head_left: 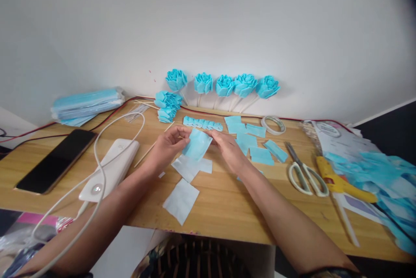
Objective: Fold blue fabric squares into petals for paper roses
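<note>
Both of my hands hold one light-blue square piece (196, 144) just above the wooden table (227, 200). My left hand (167, 145) pinches its left edge, and my right hand (227, 148) grips its right edge with closed fingers. White square pieces (182, 200) lie under and in front of my hands. A row of folded blue petals (203, 123) lies just behind the held piece. Several cut blue squares (251, 143) lie to the right of my right hand. Finished blue flowers on sticks (224, 85) lean against the wall.
A white power bank (112, 167) with its cable and a black phone (56, 161) lie at the left. A stack of blue face masks (86, 104) sits at the back left. Scissors (303, 171), a yellow glue gun (341, 182), a tape roll (273, 124) and blue scraps (386, 178) lie at the right.
</note>
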The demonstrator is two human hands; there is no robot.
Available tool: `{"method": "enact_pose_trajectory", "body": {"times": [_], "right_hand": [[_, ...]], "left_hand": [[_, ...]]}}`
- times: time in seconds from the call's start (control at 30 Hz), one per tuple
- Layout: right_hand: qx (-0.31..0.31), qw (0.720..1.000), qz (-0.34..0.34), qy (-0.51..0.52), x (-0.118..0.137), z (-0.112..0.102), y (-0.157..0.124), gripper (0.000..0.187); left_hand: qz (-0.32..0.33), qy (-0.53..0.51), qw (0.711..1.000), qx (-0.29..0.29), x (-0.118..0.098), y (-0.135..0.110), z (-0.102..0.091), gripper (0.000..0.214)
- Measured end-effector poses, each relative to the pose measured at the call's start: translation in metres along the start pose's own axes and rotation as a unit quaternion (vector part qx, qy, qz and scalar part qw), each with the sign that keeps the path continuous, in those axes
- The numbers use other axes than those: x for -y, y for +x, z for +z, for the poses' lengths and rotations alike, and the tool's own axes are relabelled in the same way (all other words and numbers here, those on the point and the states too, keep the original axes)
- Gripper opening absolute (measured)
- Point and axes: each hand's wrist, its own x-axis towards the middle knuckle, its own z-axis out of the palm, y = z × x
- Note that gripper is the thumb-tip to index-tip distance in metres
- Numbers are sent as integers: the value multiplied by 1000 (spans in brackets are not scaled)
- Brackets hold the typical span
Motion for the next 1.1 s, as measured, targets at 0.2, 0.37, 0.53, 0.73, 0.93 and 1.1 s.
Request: {"method": "enact_pose_trajectory", "body": {"times": [0.2,0.37,0.53,0.73,0.93,1.1], "right_hand": [[-18,999,12,-26,6,-1,-2,25],[22,999,20,31,5,1,-1,23],[49,997,39,43,1,7,-1,27],[-14,998,47,-44,-1,7,8,40],[-29,975,55,-213,-4,11,25,55],[6,936,57,-348,-2,8,31,56]], "left_hand": [[12,12,1000,13,3,-1,0,25],[41,8,997,-61,6,2,-4,29],[61,22,995,-81,8,3,-5,27],[73,119,986,-90,14,4,-6,28],[57,410,905,-103,18,5,-10,39],[34,543,835,-83,21,8,-13,35]]}}
